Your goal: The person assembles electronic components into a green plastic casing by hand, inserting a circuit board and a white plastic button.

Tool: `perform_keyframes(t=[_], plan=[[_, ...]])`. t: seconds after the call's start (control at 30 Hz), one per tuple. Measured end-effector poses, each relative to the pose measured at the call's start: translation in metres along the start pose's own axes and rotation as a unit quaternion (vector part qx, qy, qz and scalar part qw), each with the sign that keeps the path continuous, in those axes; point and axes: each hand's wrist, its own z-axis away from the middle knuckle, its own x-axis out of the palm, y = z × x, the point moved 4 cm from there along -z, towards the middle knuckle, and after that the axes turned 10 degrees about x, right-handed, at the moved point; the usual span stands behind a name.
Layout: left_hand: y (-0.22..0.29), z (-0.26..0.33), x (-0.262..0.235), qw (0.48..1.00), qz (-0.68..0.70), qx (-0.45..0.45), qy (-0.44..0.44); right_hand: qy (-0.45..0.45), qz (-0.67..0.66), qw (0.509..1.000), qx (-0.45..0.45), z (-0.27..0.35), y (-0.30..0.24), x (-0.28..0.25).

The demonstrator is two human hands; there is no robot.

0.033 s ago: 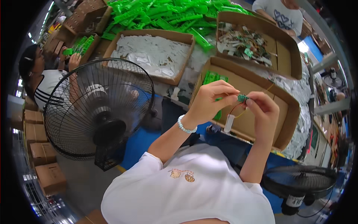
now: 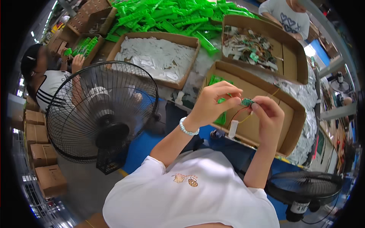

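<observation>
A small green circuit board [image 2: 248, 102] is held up between my two hands above a cardboard tray [image 2: 280, 116]. My left hand [image 2: 217, 102], with a beaded bracelet at its wrist, pinches the board's left end between thumb and fingertips. At the other end, the thumb and fingers of my right hand [image 2: 270, 111] are closed on it. Thin red and yellow wires loop down from the board. A white rectangular piece [image 2: 233, 129] hangs below on the wires. Green plastic parts [image 2: 220, 118] lie in the tray's left side, partly hidden behind my left hand.
Behind are a tray of white pieces [image 2: 156, 57], a tray of wired boards [image 2: 291, 60] and a heap of green plastic parts [image 2: 167, 17]. A large fan [image 2: 108, 117] stands left, a smaller fan [image 2: 304, 188] right. Co-workers [image 2: 51, 83] sit left and far right.
My left fingertips have shifted slightly left along the board, so more of it shows. The hanging white piece has swung a little. The whole view has moved slightly.
</observation>
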Motion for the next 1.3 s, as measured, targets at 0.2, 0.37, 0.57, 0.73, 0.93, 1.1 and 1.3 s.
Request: perform_keyframes(t=[0.2,0.37,0.57,0.73,0.93,1.1,1.3], plan=[[-0.027,-0.087,-0.072,0.944,-0.325,0.052,-0.005,0.04,-0.031,0.998,-0.023,-0.005,0.0,0.0],[-0.083,-0.147,-0.089,0.655,-0.726,-0.053,-0.201,0.013,-0.033,0.999,-0.04,-0.008,-0.005,0.01],[-0.15,-0.146,-0.072,0.638,-0.724,-0.088,-0.246,0.001,-0.038,0.998,-0.047,-0.005,-0.001,-0.001],[-0.135,-0.146,-0.081,0.671,-0.72,-0.018,-0.176,0.024,-0.026,0.998,-0.045,0.001,-0.004,-0.002],[-0.082,-0.164,-0.119,0.748,-0.659,0.058,0.057,0.059,-0.02,0.997,-0.05,0.004,-0.01,-0.009],[-0.011,-0.135,-0.137,0.869,-0.409,0.049,0.274,0.07,-0.053,0.993,-0.073,0.0,-0.026,-0.003],[0.021,-0.101,-0.061,0.93,0.206,0.104,0.287,0.048,-0.036,0.995,-0.079,-0.002,-0.052,0.009]])
